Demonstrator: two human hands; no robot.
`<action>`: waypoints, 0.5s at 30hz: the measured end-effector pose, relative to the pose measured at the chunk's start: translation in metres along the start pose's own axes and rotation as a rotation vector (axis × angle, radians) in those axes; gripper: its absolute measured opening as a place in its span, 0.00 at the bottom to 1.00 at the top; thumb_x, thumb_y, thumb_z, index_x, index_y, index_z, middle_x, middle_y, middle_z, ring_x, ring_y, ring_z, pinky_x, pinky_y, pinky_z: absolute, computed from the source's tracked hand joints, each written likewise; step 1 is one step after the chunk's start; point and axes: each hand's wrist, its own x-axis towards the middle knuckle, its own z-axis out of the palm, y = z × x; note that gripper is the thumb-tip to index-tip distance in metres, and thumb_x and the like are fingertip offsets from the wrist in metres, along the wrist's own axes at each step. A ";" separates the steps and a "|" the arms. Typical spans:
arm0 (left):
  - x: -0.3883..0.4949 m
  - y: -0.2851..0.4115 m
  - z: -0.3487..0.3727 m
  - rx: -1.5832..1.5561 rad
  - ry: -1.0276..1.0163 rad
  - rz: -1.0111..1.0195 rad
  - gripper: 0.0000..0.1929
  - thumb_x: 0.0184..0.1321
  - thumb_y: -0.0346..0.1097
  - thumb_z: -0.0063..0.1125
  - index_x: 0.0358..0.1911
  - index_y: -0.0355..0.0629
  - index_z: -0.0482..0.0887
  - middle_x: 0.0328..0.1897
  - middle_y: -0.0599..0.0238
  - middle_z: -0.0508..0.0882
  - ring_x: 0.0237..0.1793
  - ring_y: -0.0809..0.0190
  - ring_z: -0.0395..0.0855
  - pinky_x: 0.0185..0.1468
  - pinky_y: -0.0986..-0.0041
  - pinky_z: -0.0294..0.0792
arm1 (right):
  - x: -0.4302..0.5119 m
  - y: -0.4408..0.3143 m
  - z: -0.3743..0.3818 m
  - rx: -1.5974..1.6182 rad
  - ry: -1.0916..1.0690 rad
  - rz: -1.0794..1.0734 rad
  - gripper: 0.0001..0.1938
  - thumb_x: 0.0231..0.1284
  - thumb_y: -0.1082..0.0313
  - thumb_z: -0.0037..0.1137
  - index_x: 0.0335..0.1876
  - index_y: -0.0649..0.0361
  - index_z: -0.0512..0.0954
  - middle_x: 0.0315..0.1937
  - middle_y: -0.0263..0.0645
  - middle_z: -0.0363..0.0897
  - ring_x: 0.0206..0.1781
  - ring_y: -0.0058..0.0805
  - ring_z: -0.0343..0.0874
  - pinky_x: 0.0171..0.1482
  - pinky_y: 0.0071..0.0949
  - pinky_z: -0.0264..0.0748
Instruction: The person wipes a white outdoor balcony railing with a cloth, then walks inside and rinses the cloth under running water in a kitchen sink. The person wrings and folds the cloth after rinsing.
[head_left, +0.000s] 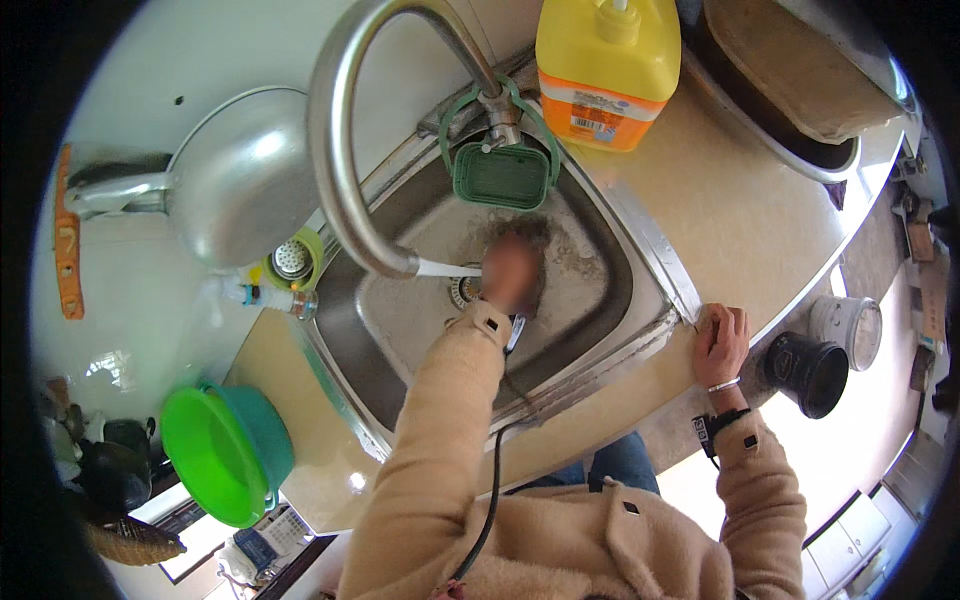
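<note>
Inside the stainless steel sink (420, 352), my left hand (510, 274) is low over the basin beside the drain strainer (466, 288). The hand is blurred, so its fingers and anything in them cannot be made out; a dark patch surrounds it. Water (448, 268) runs from the curved metal faucet (326, 112) onto or just beside this hand. My right hand (724, 341) rests with bent fingers on the countertop (637, 210), by the sink's right corner; its palm side is hidden. A green strainer basket (501, 176) hangs from the faucet base.
A yellow pump jug (607, 75) stands behind the sink. Left are a metal wok (240, 180), a small bottle (289, 300) and nested green basins (214, 457). A large pan (787, 142) sits right; black (806, 375) and white buckets (847, 330) stand below. A black cable (495, 480) trails from my left sleeve.
</note>
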 end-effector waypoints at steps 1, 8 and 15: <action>0.002 0.001 -0.009 -0.050 -0.034 -0.073 0.06 0.60 0.36 0.60 0.30 0.43 0.83 0.34 0.54 0.80 0.40 0.47 0.79 0.43 0.57 0.71 | 0.000 -0.001 0.000 0.028 0.006 -0.010 0.12 0.55 0.74 0.54 0.46 0.59 0.77 0.40 0.45 0.75 0.45 0.49 0.74 0.49 0.44 0.70; -0.095 -0.009 -0.045 -0.123 -0.238 0.185 0.20 0.56 0.48 0.67 0.50 0.49 0.86 0.75 0.59 0.67 0.72 0.33 0.58 0.61 0.35 0.61 | -0.001 -0.002 0.001 0.003 -0.008 0.030 0.12 0.54 0.75 0.53 0.46 0.58 0.77 0.40 0.45 0.75 0.45 0.48 0.74 0.49 0.45 0.70; -0.026 0.005 0.033 0.075 -0.214 0.127 0.20 0.63 0.49 0.60 0.54 0.47 0.82 0.63 0.54 0.78 0.58 0.41 0.76 0.54 0.49 0.71 | -0.002 -0.001 0.001 -0.039 -0.022 0.019 0.11 0.55 0.75 0.54 0.45 0.58 0.77 0.40 0.46 0.75 0.46 0.48 0.74 0.49 0.44 0.70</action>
